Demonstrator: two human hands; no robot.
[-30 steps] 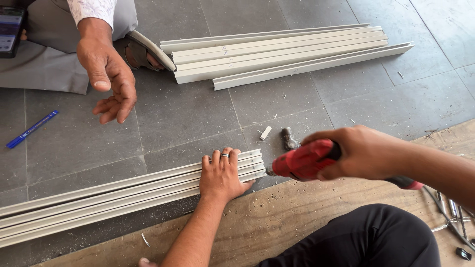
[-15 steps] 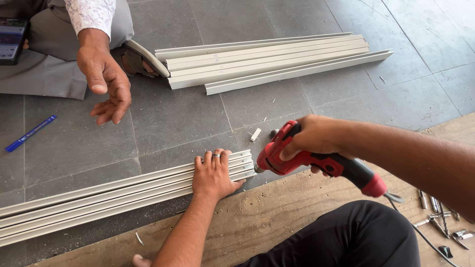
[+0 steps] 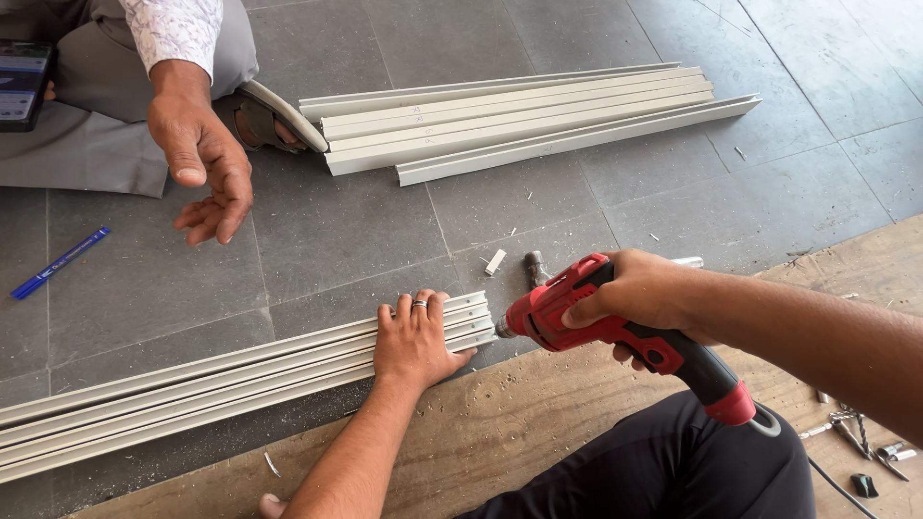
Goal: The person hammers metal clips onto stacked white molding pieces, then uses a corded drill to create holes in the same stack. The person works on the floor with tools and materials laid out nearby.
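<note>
As the red drill point(image 3: 577, 312) swung in, now at the profiles point(image 3: 240, 380), left hand point(image 3: 415, 338) still pressing

Single head-worn view, steeply downward, close over floor point(image 3: 385, 231).

The left hand point(image 3: 415, 338) lay flat on the end of a bundle of long pale metal channel strips point(image 3: 212, 380) on the grey tiled floor point(image 3: 356, 231), while the right hand point(image 3: 636, 293) gripped a red power drill point(image 3: 586, 317), its nose at the strips' ends.
</note>
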